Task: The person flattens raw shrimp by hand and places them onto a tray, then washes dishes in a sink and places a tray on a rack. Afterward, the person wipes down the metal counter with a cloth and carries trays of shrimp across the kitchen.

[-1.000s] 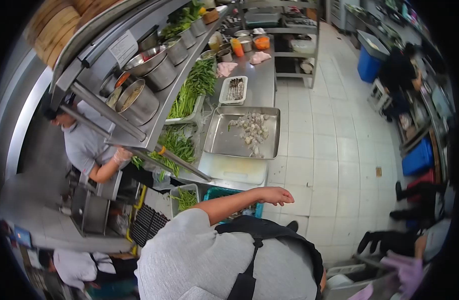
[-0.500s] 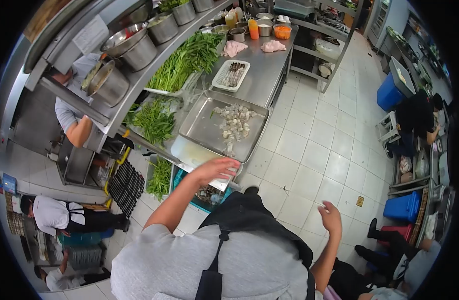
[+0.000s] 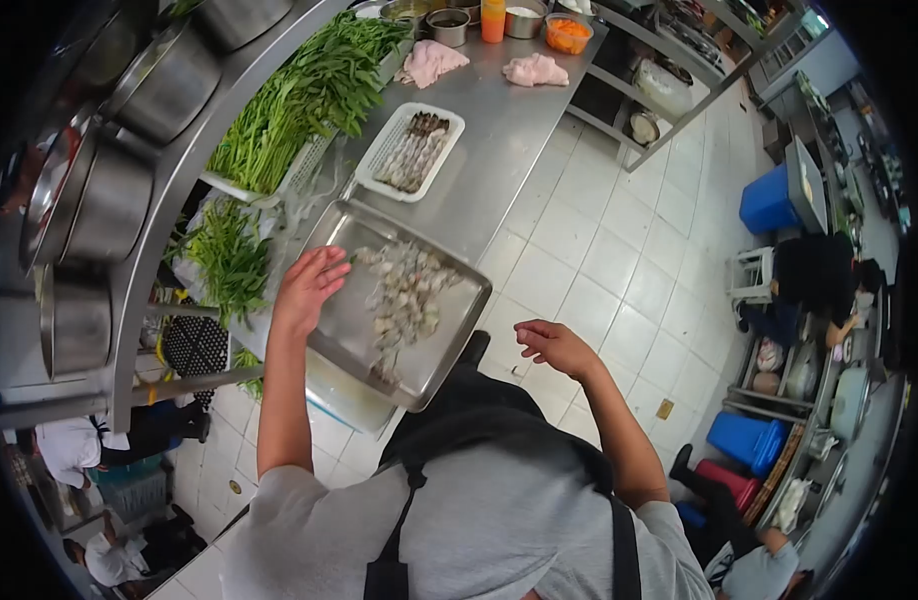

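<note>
A steel tray point(image 3: 447, 368) lies at the counter's near end with a heap of shell-off shrimp point(image 3: 411, 300) in it. My left hand point(image 3: 309, 285) hovers at the tray's left side, fingers stretched and holding nothing. To the right of the tray, my right hand point(image 3: 561, 348) is in the air over the floor, its fingers loosely bent and bare. Behind the tray stands a white plastic basket point(image 3: 377, 150) with shrimp laid in rows point(image 3: 419, 152). A pale cutting board point(image 3: 344, 390) shows partly under the tray's near left corner.
Leafy greens point(image 3: 309, 90) fill a basket on the left, below a shelf of steel pots point(image 3: 109, 205). Pink cloths point(image 3: 535, 70), an orange bottle point(image 3: 493, 20) and a tub of orange pieces point(image 3: 569, 36) stand farther back. Several co-workers are around; one person point(image 3: 824, 275) bends at the right.
My left hand has moved from the tray's near edge to its left side. My right hand has come up and inward toward the tray. The view has shifted closer over the counter.
</note>
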Action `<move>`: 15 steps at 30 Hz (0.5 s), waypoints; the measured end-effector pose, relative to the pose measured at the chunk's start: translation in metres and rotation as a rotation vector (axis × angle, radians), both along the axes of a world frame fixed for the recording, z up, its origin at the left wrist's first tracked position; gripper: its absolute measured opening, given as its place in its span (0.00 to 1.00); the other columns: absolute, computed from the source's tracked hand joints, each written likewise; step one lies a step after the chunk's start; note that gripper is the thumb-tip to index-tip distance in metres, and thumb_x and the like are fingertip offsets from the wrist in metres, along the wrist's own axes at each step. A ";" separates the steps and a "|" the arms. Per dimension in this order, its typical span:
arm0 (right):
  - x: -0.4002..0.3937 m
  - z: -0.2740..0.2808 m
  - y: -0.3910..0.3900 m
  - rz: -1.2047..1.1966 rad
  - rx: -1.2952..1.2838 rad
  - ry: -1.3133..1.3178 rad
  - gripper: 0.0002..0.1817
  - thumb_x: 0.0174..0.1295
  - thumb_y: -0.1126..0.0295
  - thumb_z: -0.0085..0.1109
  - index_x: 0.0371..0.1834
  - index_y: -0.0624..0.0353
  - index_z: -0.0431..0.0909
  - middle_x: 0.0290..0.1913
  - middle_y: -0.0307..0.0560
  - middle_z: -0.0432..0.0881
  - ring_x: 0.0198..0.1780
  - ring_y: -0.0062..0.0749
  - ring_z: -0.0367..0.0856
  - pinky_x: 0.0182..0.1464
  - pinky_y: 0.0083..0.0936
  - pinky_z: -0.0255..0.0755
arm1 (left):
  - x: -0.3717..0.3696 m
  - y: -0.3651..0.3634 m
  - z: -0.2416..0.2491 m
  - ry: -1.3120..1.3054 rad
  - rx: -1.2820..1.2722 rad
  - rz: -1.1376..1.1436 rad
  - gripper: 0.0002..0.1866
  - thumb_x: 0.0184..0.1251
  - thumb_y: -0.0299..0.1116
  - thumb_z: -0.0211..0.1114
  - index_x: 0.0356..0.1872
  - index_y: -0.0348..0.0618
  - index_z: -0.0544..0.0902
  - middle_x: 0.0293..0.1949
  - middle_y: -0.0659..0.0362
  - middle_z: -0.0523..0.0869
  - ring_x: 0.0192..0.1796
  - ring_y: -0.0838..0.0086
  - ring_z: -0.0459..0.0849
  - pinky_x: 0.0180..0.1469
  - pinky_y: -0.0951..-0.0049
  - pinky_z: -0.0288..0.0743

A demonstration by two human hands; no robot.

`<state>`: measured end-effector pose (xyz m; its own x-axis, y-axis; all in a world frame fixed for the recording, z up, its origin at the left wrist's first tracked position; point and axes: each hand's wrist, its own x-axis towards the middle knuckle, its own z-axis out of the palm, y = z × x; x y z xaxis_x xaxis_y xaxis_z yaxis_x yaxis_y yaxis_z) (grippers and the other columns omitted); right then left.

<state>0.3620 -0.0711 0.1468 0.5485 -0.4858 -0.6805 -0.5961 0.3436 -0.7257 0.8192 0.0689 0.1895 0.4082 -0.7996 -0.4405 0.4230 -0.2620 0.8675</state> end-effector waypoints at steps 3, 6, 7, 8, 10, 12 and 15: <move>0.004 -0.017 -0.046 -0.013 -0.027 0.088 0.35 0.76 0.47 0.65 0.76 0.61 0.77 0.57 0.52 0.90 0.50 0.34 0.91 0.49 0.30 0.82 | 0.002 -0.015 0.004 0.006 0.008 0.028 0.19 0.87 0.44 0.62 0.66 0.44 0.82 0.63 0.57 0.88 0.61 0.68 0.90 0.63 0.67 0.79; 0.020 -0.027 -0.097 -0.048 0.036 0.057 0.41 0.73 0.50 0.69 0.82 0.62 0.67 0.58 0.56 0.88 0.49 0.38 0.91 0.49 0.33 0.82 | -0.010 -0.024 0.012 -0.022 0.047 0.046 0.21 0.87 0.46 0.62 0.68 0.43 0.81 0.64 0.57 0.88 0.60 0.68 0.90 0.62 0.69 0.79; 0.022 -0.035 -0.122 -0.033 0.040 0.065 0.41 0.73 0.50 0.69 0.82 0.62 0.67 0.58 0.56 0.88 0.49 0.38 0.91 0.49 0.33 0.82 | -0.014 -0.025 0.013 -0.014 0.052 0.060 0.21 0.87 0.46 0.62 0.68 0.43 0.81 0.64 0.57 0.88 0.60 0.68 0.90 0.62 0.69 0.79; 0.029 -0.038 -0.151 -0.037 0.029 0.009 0.42 0.72 0.51 0.70 0.82 0.61 0.67 0.59 0.57 0.88 0.49 0.38 0.92 0.51 0.35 0.82 | -0.019 -0.023 0.014 -0.050 0.087 0.083 0.21 0.87 0.46 0.62 0.67 0.43 0.81 0.64 0.56 0.88 0.59 0.69 0.90 0.61 0.69 0.79; 0.046 -0.045 -0.219 -0.022 -0.035 -0.083 0.42 0.70 0.52 0.72 0.82 0.60 0.68 0.62 0.60 0.87 0.50 0.40 0.92 0.56 0.39 0.82 | -0.031 -0.019 0.017 -0.100 0.156 0.153 0.20 0.88 0.45 0.61 0.67 0.42 0.80 0.65 0.55 0.87 0.56 0.68 0.92 0.57 0.72 0.82; 0.067 -0.067 -0.313 0.020 -0.375 -0.082 0.43 0.68 0.52 0.75 0.82 0.57 0.69 0.64 0.62 0.86 0.53 0.43 0.91 0.60 0.42 0.81 | -0.045 -0.006 0.017 -0.105 0.189 0.246 0.20 0.88 0.45 0.60 0.67 0.42 0.80 0.64 0.54 0.87 0.55 0.68 0.92 0.57 0.72 0.82; 0.115 -0.049 -0.454 0.008 -0.933 -0.097 0.36 0.65 0.55 0.76 0.74 0.56 0.78 0.62 0.64 0.86 0.64 0.55 0.85 0.64 0.46 0.78 | -0.091 0.012 0.033 -0.124 0.250 0.430 0.20 0.89 0.45 0.59 0.66 0.41 0.81 0.63 0.54 0.88 0.51 0.69 0.93 0.55 0.71 0.83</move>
<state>0.4771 -0.5255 0.0982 0.5878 -0.8084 0.0313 -0.5183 -0.4061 -0.7526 0.7278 0.0804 0.2229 0.7384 -0.4240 -0.5244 0.4362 -0.2927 0.8509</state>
